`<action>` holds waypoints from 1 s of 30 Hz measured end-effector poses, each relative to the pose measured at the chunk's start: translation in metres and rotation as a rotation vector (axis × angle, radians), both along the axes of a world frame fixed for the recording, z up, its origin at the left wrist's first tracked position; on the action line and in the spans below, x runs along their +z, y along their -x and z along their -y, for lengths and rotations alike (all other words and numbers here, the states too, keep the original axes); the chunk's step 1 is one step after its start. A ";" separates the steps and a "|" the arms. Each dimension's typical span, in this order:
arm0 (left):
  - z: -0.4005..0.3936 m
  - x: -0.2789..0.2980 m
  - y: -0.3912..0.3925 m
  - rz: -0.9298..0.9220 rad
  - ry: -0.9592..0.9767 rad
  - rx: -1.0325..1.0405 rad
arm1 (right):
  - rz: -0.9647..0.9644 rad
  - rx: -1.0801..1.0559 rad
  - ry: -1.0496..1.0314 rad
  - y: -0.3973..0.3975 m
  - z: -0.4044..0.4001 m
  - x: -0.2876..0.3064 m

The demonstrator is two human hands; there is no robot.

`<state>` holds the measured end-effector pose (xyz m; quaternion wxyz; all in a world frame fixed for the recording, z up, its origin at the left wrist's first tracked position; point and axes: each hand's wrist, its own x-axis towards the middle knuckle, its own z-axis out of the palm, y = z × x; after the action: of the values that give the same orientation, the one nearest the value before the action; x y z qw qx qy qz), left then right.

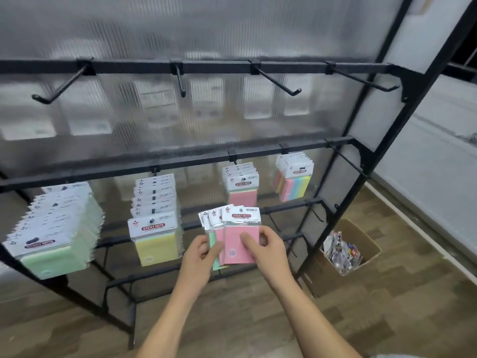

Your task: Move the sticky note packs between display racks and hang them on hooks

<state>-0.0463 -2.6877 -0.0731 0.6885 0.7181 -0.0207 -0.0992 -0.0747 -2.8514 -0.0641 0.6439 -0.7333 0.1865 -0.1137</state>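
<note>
Pink on top, a fanned handful of sticky note packs sits low in front of the black display rack. The left hand grips the fan's lower edge; the right hand pinches the front pack, thumb on its face. Judging by this, one pack is being separated; next, its hanging hole must be threaded onto the pink row's hook.
</note>
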 end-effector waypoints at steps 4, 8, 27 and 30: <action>0.008 0.005 0.001 0.020 -0.016 0.033 | 0.014 0.005 -0.188 -0.015 0.007 0.007; 0.014 0.005 0.004 0.035 -0.036 0.080 | 0.038 -0.134 -0.246 -0.033 0.019 0.017; 0.021 0.006 0.002 0.048 0.009 0.278 | 0.168 -0.150 0.119 -0.105 0.033 0.041; 0.022 0.008 0.001 0.058 -0.004 0.273 | 0.139 -0.176 0.096 -0.111 0.031 0.039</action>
<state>-0.0470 -2.7101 -0.0651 0.6932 0.7183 0.0575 0.0160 0.0368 -2.8826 -0.0252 0.6072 -0.7343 0.1992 -0.2290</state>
